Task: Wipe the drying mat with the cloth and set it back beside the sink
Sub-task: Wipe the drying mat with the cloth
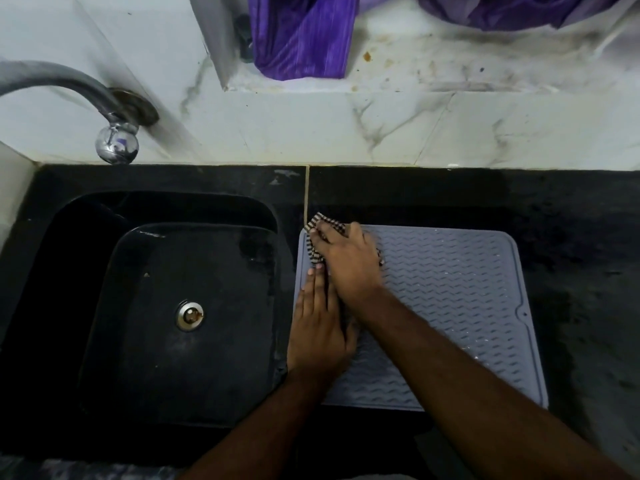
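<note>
1 black counter [571,237], no legible writing. 1 black sink [104,237], only its drain showing. 1 grey ridged drying mat [467,289] flat just right of the sink. Left hand [317,327] flat on the mat's left edge, fingers straight. Right hand [349,261] presses 1 checked cloth [317,252] on the mat's far-left corner, fingers curled over it.

Left hand [320,327]: lower centre of the frame, palm down, fingers straight and held together, pointing toward the top of the frame. Forearm bare, entering from the bottom edge left of centre.

Right hand [349,261]: centre of the frame, just above the left hand, back of hand up, fingers pointing upper left. Fingers appear bent and pressing down, though motion blur makes the exact curl hard to read. Forearm bare, entering from the lower right corner, its wrist crossing over the left hand's fingers.
</note>
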